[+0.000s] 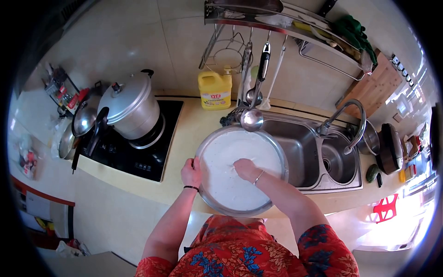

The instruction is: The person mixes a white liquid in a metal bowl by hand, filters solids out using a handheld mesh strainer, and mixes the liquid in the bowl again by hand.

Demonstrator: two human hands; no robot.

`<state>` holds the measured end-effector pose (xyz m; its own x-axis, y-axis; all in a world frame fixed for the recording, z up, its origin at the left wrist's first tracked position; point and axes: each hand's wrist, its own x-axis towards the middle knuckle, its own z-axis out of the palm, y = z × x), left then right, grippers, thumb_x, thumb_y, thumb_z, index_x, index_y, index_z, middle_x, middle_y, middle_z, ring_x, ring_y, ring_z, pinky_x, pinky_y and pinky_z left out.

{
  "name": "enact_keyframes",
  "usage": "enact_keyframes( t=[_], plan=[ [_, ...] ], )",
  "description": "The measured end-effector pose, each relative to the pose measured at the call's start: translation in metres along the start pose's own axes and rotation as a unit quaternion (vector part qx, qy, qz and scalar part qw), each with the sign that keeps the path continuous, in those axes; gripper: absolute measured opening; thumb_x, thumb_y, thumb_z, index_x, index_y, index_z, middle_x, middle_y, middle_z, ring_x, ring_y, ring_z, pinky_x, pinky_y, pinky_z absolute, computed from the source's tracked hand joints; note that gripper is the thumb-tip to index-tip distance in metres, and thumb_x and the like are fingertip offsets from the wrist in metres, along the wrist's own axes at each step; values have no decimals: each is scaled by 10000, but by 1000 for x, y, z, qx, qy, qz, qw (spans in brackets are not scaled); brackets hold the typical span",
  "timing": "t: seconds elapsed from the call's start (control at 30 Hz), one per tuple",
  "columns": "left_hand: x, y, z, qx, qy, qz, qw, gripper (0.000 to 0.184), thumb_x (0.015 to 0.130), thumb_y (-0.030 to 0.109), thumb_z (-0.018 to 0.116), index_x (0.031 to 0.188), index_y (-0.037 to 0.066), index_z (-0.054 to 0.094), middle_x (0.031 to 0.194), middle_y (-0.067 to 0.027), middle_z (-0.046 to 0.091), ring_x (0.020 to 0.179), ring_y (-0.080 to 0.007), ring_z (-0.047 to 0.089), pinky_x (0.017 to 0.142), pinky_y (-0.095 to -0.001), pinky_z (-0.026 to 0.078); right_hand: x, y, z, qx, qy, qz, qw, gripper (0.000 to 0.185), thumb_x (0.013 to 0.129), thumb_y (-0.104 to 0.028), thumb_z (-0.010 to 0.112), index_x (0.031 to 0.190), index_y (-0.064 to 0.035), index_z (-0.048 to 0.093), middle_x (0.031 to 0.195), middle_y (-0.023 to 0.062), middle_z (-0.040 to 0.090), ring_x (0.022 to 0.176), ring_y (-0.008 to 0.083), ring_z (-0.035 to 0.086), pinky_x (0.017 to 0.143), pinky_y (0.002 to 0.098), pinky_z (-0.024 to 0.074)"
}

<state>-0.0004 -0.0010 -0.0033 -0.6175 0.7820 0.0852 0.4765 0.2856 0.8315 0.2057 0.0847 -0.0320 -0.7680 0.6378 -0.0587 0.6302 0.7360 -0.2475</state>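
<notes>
Fingers of the right hand (247, 170) dip into the white liquid (240, 145); submerged, whether apart or together cannot be told. Fingers of the left hand (191, 172) clamp the rim of the metal basin (284, 170). Firm bracing and slow movement limit spillage. Basin position: countertop (190, 124), beside the sink (297, 143).

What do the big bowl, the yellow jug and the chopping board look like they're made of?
Bowl: probably stainless steel, smooth and fairly shiny, going by its grey, light-catching rim.
Jug: most likely plastic, smooth, judging by its even yellow colour and moulded-looking handle.
Chopping board: wood or bamboo, from its streaky tan surface; I can't tell which.
</notes>
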Motion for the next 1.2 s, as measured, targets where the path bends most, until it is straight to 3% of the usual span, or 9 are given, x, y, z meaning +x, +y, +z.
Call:
enact_keyframes(
  t=[0.03,0.1,0.23,0.3,0.37,0.73,0.9,0.97,1.2],
  plan=[
    [0,0,0,0,-1,0,1000,348,859,347,480,790,19,576,630,-151,576,586,-302,564,550,-375,436,3,3,0,1,1,-1,1000,134,745,-89,471,730,-35,593,751,151,604,773,301,601,675,389,490],
    [1,-1,0,2,-1,0,1000,347,859,345,479,789,19,576,625,-150,573,581,-298,562,548,-371,436,10,10,0,4,-93,73,993,163,784,-92,471,833,-50,621,873,153,623,779,288,613,727,387,486],
    [0,1,-2,4,-6,11,1000,354,863,347,477,786,15,572,627,-159,571,578,-298,562,542,-375,433,11,37,6,-35,-146,101,984,156,779,-102,490,820,-52,632,887,159,625,775,284,618,706,384,496],
    [-1,1,-1,-12,-2,14,1000,357,864,348,476,785,13,570,629,-163,571,578,-300,561,540,-377,431,7,48,8,-205,-203,-2,957,158,693,-81,522,781,-15,636,807,169,628,744,307,608,659,383,492],
    [0,-2,1,-28,1,8,1000,359,864,350,480,788,11,569,637,-168,574,580,-304,561,541,-378,432,1,52,6,-227,-221,-25,948,157,692,-79,522,776,-14,637,802,170,627,740,308,607,657,383,492],
    [1,-4,2,-23,0,9,1000,350,860,344,486,799,12,575,646,-173,580,586,-294,569,552,-376,440,-46,60,-4,-106,-251,21,962,150,687,-71,518,745,-8,641,777,177,624,720,316,605,647,382,492],
    [0,-2,1,-27,2,12,1000,343,859,339,488,799,13,576,638,-167,580,579,-292,569,549,-373,440,-64,43,2,-79,-270,0,960,149,684,-68,516,731,-5,642,766,180,622,710,319,605,643,381,492],
    [-1,3,-1,-33,-7,-5,999,319,866,289,501,792,-14,565,638,-151,566,567,-226,530,564,-330,433,-71,35,2,-63,-275,-11,959,149,683,-66,515,726,-4,643,761,181,622,707,320,604,641,381,492],
    [0,-1,0,-16,-9,3,1000,323,867,295,497,799,-13,568,646,-155,571,576,-233,541,566,-334,435,-76,-10,13,5,-282,-82,956,149,680,-61,512,707,0,645,746,186,620,694,325,603,635,380,491]
  ],
)
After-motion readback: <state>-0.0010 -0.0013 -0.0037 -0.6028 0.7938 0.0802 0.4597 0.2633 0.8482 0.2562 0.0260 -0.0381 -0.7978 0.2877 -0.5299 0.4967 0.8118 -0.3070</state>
